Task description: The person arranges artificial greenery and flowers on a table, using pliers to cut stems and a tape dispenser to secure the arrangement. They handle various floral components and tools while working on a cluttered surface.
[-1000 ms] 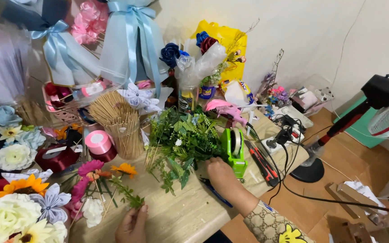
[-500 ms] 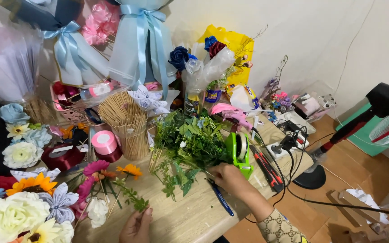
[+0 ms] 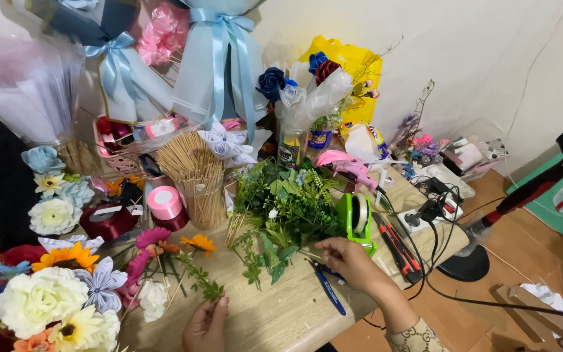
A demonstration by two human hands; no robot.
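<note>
R hand (image 3: 350, 259) at greenery (image 3: 281, 208) edge (table (image 3: 281, 316) crowded).

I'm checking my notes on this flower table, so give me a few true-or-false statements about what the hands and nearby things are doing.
1. The right hand reaches into the green foliage. True.
2. The left hand holds a pair of scissors. False: it holds a leafy sprig.
3. The green tape dispenser stands beside the right hand. True.
4. The wooden skewers lie scattered flat. False: they stand bundled upright.
</note>
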